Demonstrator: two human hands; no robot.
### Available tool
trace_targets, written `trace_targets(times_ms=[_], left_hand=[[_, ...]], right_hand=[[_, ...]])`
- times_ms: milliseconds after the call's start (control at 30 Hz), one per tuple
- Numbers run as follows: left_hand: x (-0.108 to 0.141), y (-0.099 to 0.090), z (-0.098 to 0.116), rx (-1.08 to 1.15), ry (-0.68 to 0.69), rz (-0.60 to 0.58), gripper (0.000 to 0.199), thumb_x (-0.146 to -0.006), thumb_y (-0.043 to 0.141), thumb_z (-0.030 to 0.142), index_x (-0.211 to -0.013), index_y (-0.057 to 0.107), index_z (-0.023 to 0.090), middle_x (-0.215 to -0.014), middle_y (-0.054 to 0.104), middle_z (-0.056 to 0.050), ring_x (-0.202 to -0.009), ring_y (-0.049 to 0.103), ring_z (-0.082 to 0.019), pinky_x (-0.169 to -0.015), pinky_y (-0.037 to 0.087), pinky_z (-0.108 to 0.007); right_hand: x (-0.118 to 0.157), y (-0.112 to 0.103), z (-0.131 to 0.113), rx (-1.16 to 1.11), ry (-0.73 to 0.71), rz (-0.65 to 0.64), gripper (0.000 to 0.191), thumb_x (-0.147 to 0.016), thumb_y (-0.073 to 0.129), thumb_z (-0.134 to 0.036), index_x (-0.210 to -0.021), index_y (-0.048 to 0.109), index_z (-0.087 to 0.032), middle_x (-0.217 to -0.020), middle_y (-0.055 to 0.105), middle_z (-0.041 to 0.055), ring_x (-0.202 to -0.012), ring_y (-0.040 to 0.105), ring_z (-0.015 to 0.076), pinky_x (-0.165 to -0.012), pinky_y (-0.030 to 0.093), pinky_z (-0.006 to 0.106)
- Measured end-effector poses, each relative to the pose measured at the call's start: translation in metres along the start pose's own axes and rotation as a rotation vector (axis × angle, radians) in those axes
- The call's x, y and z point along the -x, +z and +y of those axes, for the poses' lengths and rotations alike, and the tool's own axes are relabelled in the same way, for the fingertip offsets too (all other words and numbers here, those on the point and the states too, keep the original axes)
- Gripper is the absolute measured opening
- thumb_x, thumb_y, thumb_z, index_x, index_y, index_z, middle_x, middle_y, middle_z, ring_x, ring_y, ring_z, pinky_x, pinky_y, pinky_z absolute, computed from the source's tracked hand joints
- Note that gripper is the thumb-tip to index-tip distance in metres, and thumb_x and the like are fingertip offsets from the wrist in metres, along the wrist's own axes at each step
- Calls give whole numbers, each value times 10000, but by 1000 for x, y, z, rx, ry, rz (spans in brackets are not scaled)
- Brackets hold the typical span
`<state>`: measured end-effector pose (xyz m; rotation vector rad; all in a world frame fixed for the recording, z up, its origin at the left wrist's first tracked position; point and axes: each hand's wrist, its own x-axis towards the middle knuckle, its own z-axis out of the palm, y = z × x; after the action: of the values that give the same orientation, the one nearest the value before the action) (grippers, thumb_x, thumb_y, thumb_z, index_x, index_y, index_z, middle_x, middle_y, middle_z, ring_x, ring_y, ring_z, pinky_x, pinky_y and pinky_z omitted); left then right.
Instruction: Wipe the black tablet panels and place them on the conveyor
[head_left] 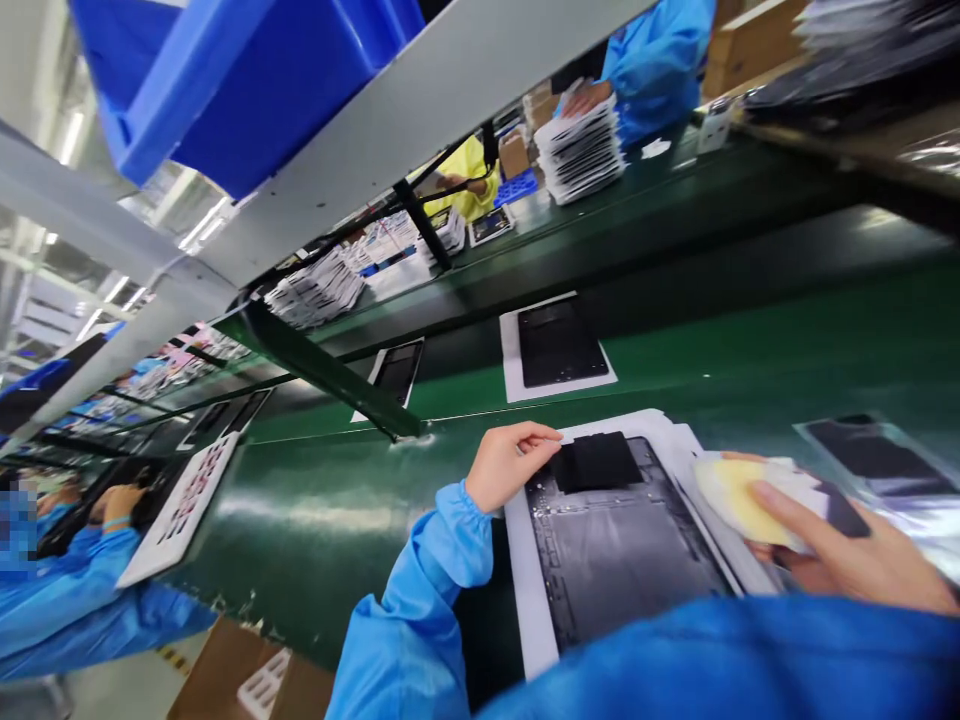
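Observation:
A dark flat casing lies on a stack of white sheets on the green bench. Across its top end rests a black rectangular sheet. At that sheet's left edge is my left hand, its thumb and index finger pinched together on the edge. To the right of the casing, my right hand holds a pale yellow and white pad, slightly blurred; a dark grey piece shows by its fingers.
Two dark panels on white sheets lie on the belt beyond. A clear bag is at right. Overhead runs a grey shelf beam with a blue bin. Co-workers' sleeves show across and at left.

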<state>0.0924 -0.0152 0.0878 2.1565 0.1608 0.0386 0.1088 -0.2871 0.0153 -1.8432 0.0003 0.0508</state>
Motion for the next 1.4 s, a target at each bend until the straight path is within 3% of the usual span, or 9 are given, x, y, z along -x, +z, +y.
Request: trace_targets(times_ms=[133, 200, 333, 400, 500, 567, 767, 1033, 1400], left_hand=[[0, 6, -3, -13, -57, -53, 169, -781, 635, 236, -860, 755, 149, -727, 700, -11, -617, 563, -100, -611, 455, -192], [0, 8, -5, -19, -69, -66, 176, -780, 623, 226, -870, 757, 156, -708, 692, -1, -597, 553, -93, -587, 439, -185], [1, 11, -9, -56, -55, -52, 180, -783, 611, 221, -879, 758, 179, -693, 687, 16, -585, 548, -85, -579, 422, -180], [2, 12, -9, -87, -47, -44, 175, -785, 611, 221, -873, 758, 186, -694, 689, 20, -582, 550, -84, -584, 421, -182], [3, 13, -8, -111, -51, -44, 172, -786, 609, 213, -870, 757, 191, -694, 690, 25, -581, 556, -82, -585, 423, -179], [4, 12, -6, -125, -54, -45, 169, -786, 610, 205, -869, 757, 193, -693, 691, 29, -578, 559, -81, -584, 425, -177], [4, 12, -3, -167, -59, -53, 158, -786, 616, 188, -858, 757, 201, -719, 710, 36, -591, 583, -83, -598, 439, -174], [3, 11, -3, -172, -65, -62, 160, -794, 609, 217, -859, 755, 200, -732, 715, 31, -601, 595, -86, -594, 449, -167], [4, 12, -3, -168, -64, -64, 171, -796, 604, 245, -866, 754, 201, -730, 715, 23, -609, 603, -96, -578, 456, -172]], right_hand=[[-14, 17, -22, -132, 135, 2, 395, -645, 672, -581, -841, 716, -241, -610, 681, 10, -431, 560, 203, -420, 501, 342], [-16, 21, -33, -117, 129, -22, 421, -609, 680, -570, -838, 727, -220, -498, 612, -10, -366, 487, 178, -383, 446, 325], [-16, 28, -51, -25, -47, -54, 397, -644, 623, -538, -852, 732, -217, -731, 722, 45, -577, 613, 213, -514, 493, 312], [-17, 31, -54, 16, -83, -83, 404, -673, 601, -534, -900, 720, -221, -830, 737, 43, -550, 594, 182, -513, 485, 296], [-18, 35, -54, 63, -63, -146, 432, -703, 571, -542, -961, 682, -213, -778, 721, 24, -337, 361, 90, -385, 379, 271], [-18, 37, -51, 83, -61, -162, 429, -708, 556, -546, -954, 666, -213, -711, 699, 10, -305, 274, 74, -347, 313, 265], [-19, 42, -40, 120, -141, -154, 378, -758, 536, -540, -972, 655, -252, -512, 580, -61, -295, 274, 98, -360, 291, 264], [-18, 43, -33, 156, -231, -148, 341, -797, 528, -540, -978, 648, -277, -616, 659, -50, -278, 302, 95, -362, 315, 278], [-17, 41, -41, 169, -196, -187, 368, -790, 518, -547, -988, 644, -263, -646, 680, -35, -257, 284, 96, -355, 310, 293]])
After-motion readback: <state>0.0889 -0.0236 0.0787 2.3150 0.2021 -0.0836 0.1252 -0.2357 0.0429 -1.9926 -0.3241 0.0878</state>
